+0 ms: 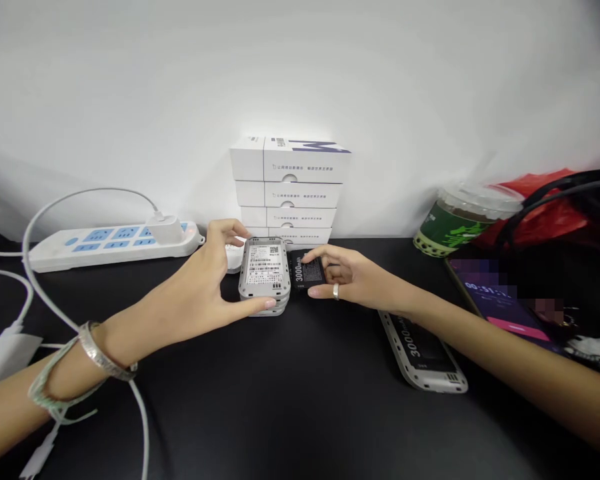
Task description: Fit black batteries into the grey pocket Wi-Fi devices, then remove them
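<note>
On the black tabletop (305, 413), what looks most likely to go wrong?

The gray plastic unit (264, 270), I'd say. It sits on at least one more like it, and the left hand (193, 280) pinches it, thumb at the near edge, fingers curled behind the far edge. The casing looks smooth and hard, with a printed barcode label on top, so a loose pinch could let it skate off the pile.

And the right hand (350, 277)?

Also pinching, with its fingers closed on a black 3000 mAh battery (306, 270), close against the unit's side. That flat, slim slab could slip from the fingertips and land on its corner, or catch on the gray rim if it is held askew.

Anything nearby that could interfere?

A white charging cable (45, 233) loops from the plug on a white power strip (105, 243) and runs beside the left forearm, where a silver bangle (100, 350) might snag it. Under the right wrist lies a second gray-framed unit (423, 353) with a matte black panel, easily nudged. Farther right, a clear plastic cup (460, 220) lies tipped on its side beside a glossy phone (510, 300), so any spill could reach the phone.
</note>
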Motion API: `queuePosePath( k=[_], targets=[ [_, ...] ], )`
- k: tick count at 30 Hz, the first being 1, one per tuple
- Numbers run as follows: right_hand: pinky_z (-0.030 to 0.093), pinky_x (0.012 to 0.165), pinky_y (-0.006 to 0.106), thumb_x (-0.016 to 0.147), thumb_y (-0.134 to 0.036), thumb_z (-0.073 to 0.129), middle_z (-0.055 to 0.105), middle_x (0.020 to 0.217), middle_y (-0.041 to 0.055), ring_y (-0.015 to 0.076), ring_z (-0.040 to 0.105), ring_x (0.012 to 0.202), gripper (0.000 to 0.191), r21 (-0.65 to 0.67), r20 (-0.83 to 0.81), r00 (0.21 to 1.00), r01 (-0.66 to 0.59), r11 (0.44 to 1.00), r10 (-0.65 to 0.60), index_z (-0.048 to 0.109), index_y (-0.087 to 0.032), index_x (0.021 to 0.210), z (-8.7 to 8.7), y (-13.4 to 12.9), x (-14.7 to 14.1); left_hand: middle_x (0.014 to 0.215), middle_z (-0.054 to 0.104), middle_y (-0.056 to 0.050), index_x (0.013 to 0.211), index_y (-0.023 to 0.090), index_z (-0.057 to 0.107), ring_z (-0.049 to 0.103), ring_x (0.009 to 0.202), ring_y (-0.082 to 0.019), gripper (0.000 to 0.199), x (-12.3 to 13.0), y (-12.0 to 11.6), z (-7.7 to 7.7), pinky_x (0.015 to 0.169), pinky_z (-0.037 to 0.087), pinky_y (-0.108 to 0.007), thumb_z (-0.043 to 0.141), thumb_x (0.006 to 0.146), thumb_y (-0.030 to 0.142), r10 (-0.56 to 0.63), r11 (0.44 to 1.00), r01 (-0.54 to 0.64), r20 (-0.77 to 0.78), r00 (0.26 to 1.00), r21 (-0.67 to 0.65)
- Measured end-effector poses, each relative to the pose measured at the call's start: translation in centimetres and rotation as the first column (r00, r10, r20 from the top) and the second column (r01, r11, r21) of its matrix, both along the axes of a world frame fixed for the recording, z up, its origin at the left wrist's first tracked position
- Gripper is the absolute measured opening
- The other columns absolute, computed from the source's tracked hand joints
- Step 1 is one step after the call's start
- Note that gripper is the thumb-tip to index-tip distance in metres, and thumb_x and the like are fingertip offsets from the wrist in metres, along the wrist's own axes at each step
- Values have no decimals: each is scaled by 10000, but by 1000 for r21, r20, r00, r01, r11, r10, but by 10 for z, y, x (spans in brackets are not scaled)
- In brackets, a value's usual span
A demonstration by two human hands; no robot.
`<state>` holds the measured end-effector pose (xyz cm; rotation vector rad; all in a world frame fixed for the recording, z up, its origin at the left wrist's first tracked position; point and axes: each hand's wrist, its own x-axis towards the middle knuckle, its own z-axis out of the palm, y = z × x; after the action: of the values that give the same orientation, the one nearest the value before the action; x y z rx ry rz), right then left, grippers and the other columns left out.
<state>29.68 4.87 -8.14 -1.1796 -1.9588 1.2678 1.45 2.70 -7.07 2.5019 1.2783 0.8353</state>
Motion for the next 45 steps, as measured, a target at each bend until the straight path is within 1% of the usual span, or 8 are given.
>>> queuePosePath(
  k=[10, 16, 19, 23, 30, 35, 38, 45],
  targets=[
    [382, 617, 292, 864, -382, 729, 463, 725, -68, 124, 411, 620, 525, 219, 181, 984, -39, 975, -2, 603, -217, 1346, 3, -12, 0, 1392, 450, -132, 1379, 260, 272, 579, 1252, -380, 658, 4, -10, -4, 1078, 462, -641, 580, 918, 615, 71, 994, -58, -134, 988, 92],
    [532, 729, 337, 851, -516, 746, 661, 998, 39, 193, 618, 787, 571, 420, 394, 908, -40, 907, -142, 610, -257, 1342, 26, -43, 51, 1468, 420, -124, 1428, 293, 275, 526, 1333, -385, 638, 0, -21, -5, 1130, 443, -602, 600, 957, 573, -3, 971, 24, -87, 996, 239],
    [559, 969, 425, 719, -573, 854, 611, 1376, 70, 321, 652, 1171, 846, 409, 568, 809, -119, 905, -151, 507, -360, 1461, 28, -66, 91, 1503, 402, -135, 1419, 273, 294, 487, 1393, -360, 566, 0, -35, -1, 1192, 380, -562, 617, 989, 452, -55, 954, 66, -44, 997, 293],
    [575, 1015, 475, 583, -488, 952, 487, 1563, 61, 406, 601, 1310, 1212, 284, 693, 715, -145, 948, -98, 278, -424, 1588, 20, -93, 117, 1488, 459, -122, 1351, 250, 362, 461, 1424, -319, 485, 0, -55, 2, 1188, 383, -501, 660, 974, 314, -126, 946, 134, -45, 991, 295],
    [630, 878, 378, 609, -392, 909, 561, 1391, 97, 304, 692, 1105, 1006, 239, 635, 767, -79, 968, -94, 374, -291, 1456, 27, -111, 68, 1370, 589, -20, 1328, 330, 465, 635, 1218, -239, 416, 12, -86, 2, 1034, 573, -383, 651, 958, 293, -212, 977, 215, -90, 973, 17],
    [569, 983, 347, 585, -421, 941, 543, 1329, 95, 265, 624, 1164, 898, 181, 521, 847, -227, 957, 102, 474, -217, 1326, 29, -112, 22, 1434, 539, -59, 1433, 320, 321, 610, 1275, -278, 854, 40, -93, 5, 1029, 605, -420, 858, 770, 368, -308, 925, 282, -66, 949, -254],
    [524, 1044, 383, 596, -503, 944, 545, 1297, 103, 282, 580, 1207, 858, 185, 480, 868, -239, 953, 125, 502, -195, 1264, 23, -107, 10, 1456, 499, -141, 1447, 257, 283, 516, 1375, -347, 1026, 54, -90, 0, 1114, 536, -520, 934, 677, 449, -330, 917, 295, -93, 939, -269],
    [508, 1002, 416, 703, -593, 871, 536, 1196, 64, 254, 566, 1114, 626, 126, 358, 931, -119, 985, 66, 521, -222, 1065, 5, -91, 8, 1329, 539, -210, 1329, 162, 365, 545, 1251, -429, 932, 73, -86, -17, 1013, 550, -625, 918, 656, 493, -287, 955, 275, -125, 950, -109]
  ],
)
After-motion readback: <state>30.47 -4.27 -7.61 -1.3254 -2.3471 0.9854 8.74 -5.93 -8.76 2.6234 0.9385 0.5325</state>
